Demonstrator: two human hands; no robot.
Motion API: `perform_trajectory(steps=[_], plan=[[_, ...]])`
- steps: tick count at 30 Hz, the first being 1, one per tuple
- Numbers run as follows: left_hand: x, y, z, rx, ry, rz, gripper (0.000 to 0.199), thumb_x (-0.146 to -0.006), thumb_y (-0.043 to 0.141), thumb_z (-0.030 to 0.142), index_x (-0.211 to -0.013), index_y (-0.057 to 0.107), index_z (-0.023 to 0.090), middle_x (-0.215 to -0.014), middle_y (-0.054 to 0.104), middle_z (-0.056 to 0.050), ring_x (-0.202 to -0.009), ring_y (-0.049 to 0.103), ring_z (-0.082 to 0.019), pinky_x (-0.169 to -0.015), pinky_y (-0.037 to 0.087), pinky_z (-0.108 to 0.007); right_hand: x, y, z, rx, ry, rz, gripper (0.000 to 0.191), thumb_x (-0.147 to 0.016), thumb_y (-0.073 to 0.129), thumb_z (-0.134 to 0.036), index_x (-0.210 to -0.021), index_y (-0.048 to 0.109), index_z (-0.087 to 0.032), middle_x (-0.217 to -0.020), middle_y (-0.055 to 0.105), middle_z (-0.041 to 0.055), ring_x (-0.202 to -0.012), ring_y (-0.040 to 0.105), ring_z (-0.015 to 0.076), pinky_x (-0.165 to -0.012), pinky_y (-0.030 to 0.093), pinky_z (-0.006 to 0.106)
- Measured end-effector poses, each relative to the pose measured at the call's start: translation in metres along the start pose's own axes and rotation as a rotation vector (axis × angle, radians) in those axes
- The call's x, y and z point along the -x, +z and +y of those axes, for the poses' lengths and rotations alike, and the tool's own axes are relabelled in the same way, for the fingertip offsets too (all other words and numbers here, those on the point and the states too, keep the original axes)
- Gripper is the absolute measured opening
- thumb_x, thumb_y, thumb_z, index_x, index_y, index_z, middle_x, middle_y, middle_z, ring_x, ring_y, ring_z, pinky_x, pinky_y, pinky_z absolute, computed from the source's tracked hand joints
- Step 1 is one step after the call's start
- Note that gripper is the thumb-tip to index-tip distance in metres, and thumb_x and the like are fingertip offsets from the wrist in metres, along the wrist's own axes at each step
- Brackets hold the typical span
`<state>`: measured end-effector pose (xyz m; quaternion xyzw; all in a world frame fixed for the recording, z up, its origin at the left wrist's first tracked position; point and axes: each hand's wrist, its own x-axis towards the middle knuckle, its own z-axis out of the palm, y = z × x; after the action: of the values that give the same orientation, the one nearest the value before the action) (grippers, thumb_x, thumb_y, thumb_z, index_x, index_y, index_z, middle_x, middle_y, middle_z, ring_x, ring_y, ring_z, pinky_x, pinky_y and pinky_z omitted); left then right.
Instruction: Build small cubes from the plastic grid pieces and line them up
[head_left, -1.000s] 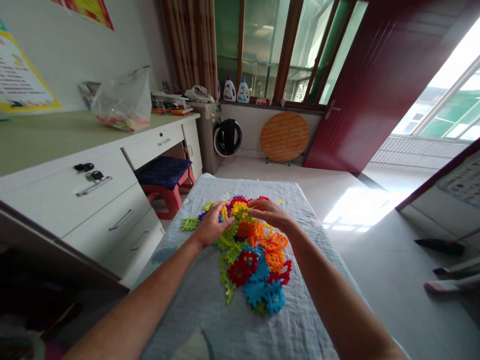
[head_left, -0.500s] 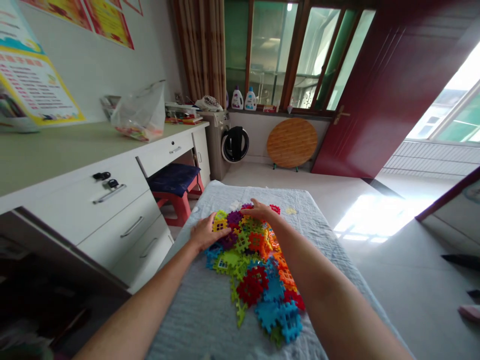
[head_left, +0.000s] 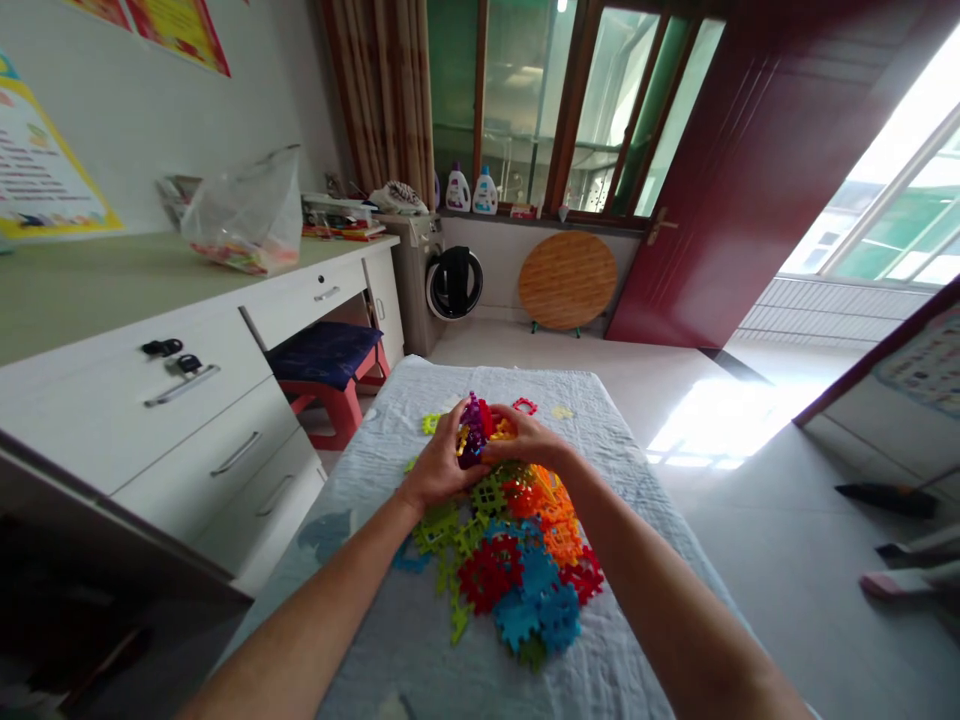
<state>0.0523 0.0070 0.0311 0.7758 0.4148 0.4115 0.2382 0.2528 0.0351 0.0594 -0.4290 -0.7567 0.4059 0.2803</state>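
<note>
Left hand (head_left: 441, 462): grip pinching purple pieces (head_left: 471, 432), pile's (head_left: 538, 578) 11 o'clock
Right hand (head_left: 531, 440): grip curled by red piece (head_left: 486, 420); pinch unclear
Risk: purple pieces could slip if pressed unevenly

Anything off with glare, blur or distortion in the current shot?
Head view: sunlight washes out a patch of floor; the lower left corner is dark; the red door leans steeply, likely partly wide-angle distortion; the purple pieces between left hand and right hand look soft, their edges hard to separate.
</note>
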Motion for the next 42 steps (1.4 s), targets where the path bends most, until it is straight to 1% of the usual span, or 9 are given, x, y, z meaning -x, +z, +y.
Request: perform_trajectory(steps=[4,8,11,14,18,25,28,36,42], plan=[[0.015,-0.004,0.025,-0.145,0.079,-0.051,0.069,-0.078,0.063,0.038,-0.138,0.035,0.021,-0.132,0.048,-0.012,-0.124,0.045,-0.028,-0.106,0.036,-0.045,0.042,-0.009,-0.012,0.074,-0.047,0.012,0.07,-0.066,0.076,-0.043,-0.131,0.053,-0.029,-0.123,0.06,0.0042,-0.111,0.056,0.0254,-0.099,0.042,0.042],[0.041,-0.014,0.028,-0.27,0.087,-0.081,0.055,-0.078,0.061,0.042,-0.127,0.048,0.021,-0.124,0.054,-0.011,-0.12,0.047,-0.029,-0.105,0.036,-0.046,0.081,-0.015,-0.009,0.152,-0.122,-0.008,0.061,-0.072,0.072,-0.043,-0.13,0.053,-0.032,-0.138,0.048,0.0036,-0.126,0.045,0.0253,-0.108,0.033,0.044],[0.063,-0.024,0.017,-0.314,0.033,-0.058,0.057,-0.077,0.062,0.045,-0.127,0.049,0.023,-0.127,0.052,-0.011,-0.123,0.044,-0.03,-0.106,0.035,-0.047,0.104,-0.021,0.003,0.171,-0.042,0.051,0.058,-0.078,0.065,-0.044,-0.132,0.05,-0.032,-0.14,0.046,0.0042,-0.129,0.042,0.0248,-0.109,0.032,0.045],[0.084,-0.03,0.0,-0.349,-0.072,-0.043,0.081,-0.068,0.068,0.053,-0.137,0.038,0.023,-0.136,0.044,-0.013,-0.129,0.038,-0.034,-0.107,0.032,-0.051,0.117,-0.023,0.02,0.201,0.167,0.19,0.065,-0.077,0.064,-0.051,-0.135,0.047,-0.028,-0.139,0.048,0.0081,-0.128,0.043,0.0287,-0.107,0.032,0.049],[0.099,-0.028,-0.012,-0.347,-0.168,-0.072,0.102,-0.059,0.073,0.058,-0.143,0.027,0.024,-0.14,0.039,-0.015,-0.13,0.038,-0.036,-0.106,0.034,-0.054,0.115,-0.014,0.035,0.252,0.37,0.272,0.077,-0.072,0.065,-0.06,-0.136,0.046,-0.021,-0.134,0.052,0.0143,-0.126,0.045,0.0346,-0.105,0.033,0.052],[0.086,0.002,0.004,-0.256,-0.151,-0.125,0.123,-0.047,0.08,0.057,-0.148,0.018,0.023,-0.144,0.032,-0.017,-0.132,0.035,-0.038,-0.106,0.034,-0.054,0.098,0.017,0.018,0.151,0.277,0.14,0.099,-0.062,0.074,-0.056,-0.144,0.032,-0.02,-0.133,0.052,0.0143,-0.121,0.049,0.0333,-0.102,0.037,0.049],[0.077,0.011,0.009,-0.217,-0.085,-0.129,0.118,-0.05,0.08,0.054,-0.147,0.021,0.022,-0.143,0.034,-0.017,-0.132,0.035,-0.037,-0.108,0.032,-0.052,0.092,0.022,0.014,0.056,0.196,0.111,0.098,-0.062,0.078,-0.046,-0.144,0.03,-0.022,-0.131,0.054,0.0109,-0.118,0.051,0.0301,-0.102,0.038,0.047],[0.056,0.022,0.022,-0.081,0.036,-0.001,0.078,-0.07,0.069,0.029,-0.14,0.034,0.02,-0.135,0.045,-0.014,-0.127,0.043,-0.029,-0.109,0.034,-0.045,0.076,0.027,0.021,-0.162,0.073,0.173,0.079,-0.066,0.075,-0.036,-0.135,0.04,-0.024,-0.128,0.056,0.0072,-0.117,0.053,0.0259,-0.102,0.041,0.043],[0.052,0.012,0.025,-0.032,-0.076,0.089,0.067,-0.069,0.066,0.021,-0.132,0.043,0.018,-0.13,0.053,-0.011,-0.121,0.05,-0.026,-0.105,0.039,-0.042,0.059,0.026,0.009,-0.273,-0.04,0.073,0.057,-0.074,0.068,-0.031,-0.128,0.05,-0.022,-0.116,0.063,0.0054,-0.107,0.059,0.0209,-0.096,0.046,0.039]])
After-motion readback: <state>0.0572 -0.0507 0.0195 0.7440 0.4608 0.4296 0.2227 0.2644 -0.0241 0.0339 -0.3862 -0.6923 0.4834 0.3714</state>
